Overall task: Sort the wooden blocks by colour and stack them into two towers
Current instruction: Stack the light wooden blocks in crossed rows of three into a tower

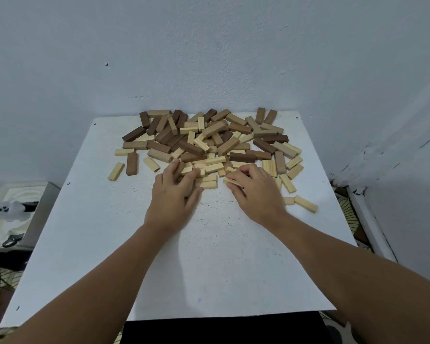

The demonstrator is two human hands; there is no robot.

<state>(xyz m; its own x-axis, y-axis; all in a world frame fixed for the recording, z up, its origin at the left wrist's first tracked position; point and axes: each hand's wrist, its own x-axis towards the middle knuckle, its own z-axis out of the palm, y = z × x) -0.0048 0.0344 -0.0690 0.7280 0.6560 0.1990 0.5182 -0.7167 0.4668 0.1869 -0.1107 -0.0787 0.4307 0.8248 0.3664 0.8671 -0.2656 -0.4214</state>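
A mixed pile of wooden blocks (209,142) — pale and dark brown — is lying across the far half of the white table (209,256), against the wall (209,45). The left hand (174,194) is resting straight fingers on pale blocks at the pile's near edge. The right hand (256,192) is curling its fingers around a pale block (232,182). No writing is showing anywhere.

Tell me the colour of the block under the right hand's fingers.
Pale, light wood block, right hand; head view.
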